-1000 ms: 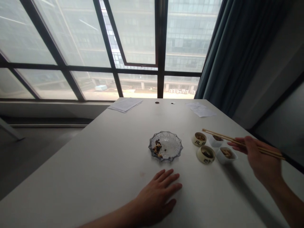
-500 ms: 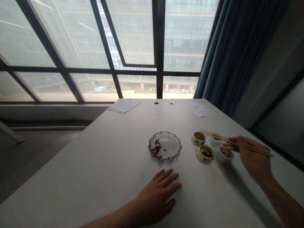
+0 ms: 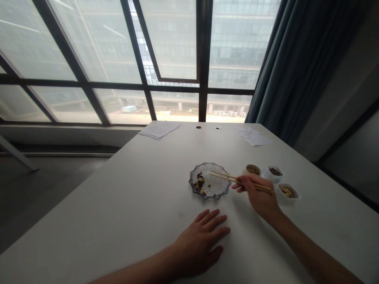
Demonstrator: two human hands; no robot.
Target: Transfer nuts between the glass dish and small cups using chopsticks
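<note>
Over the table point(image 3: 118, 205), in the head view, the right hand point(image 3: 262, 197) is closed around a pair of chopsticks point(image 3: 225, 175), whose tips reach past the near right rim of a clear dish point(image 3: 215, 191) and hang above its inside. The tips are close together; whether they pinch anything is too small to tell. The dish sits in the middle of the table, with a cluster of small dark and yellowish bits point(image 3: 199, 184) along its left side and one dark bit apart from them, nearer the centre.

The left hand point(image 3: 201, 236) lies open, palm down and fingers spread, just on the near side of the dish and apart from it.

Beyond the right hand stands a bowl point(image 3: 245, 172) with brownish pieces, its near side partly covered by that hand. To its right are a white tub point(image 3: 280, 178) of dark pieces and, nearer the person, a second tub point(image 3: 297, 197) of pale pieces. Papers point(image 3: 161, 129) lie at the far left corner, more sheets point(image 3: 255, 138) at the far right, below the windows point(image 3: 174, 43) and a blue curtain point(image 3: 271, 79).
</note>
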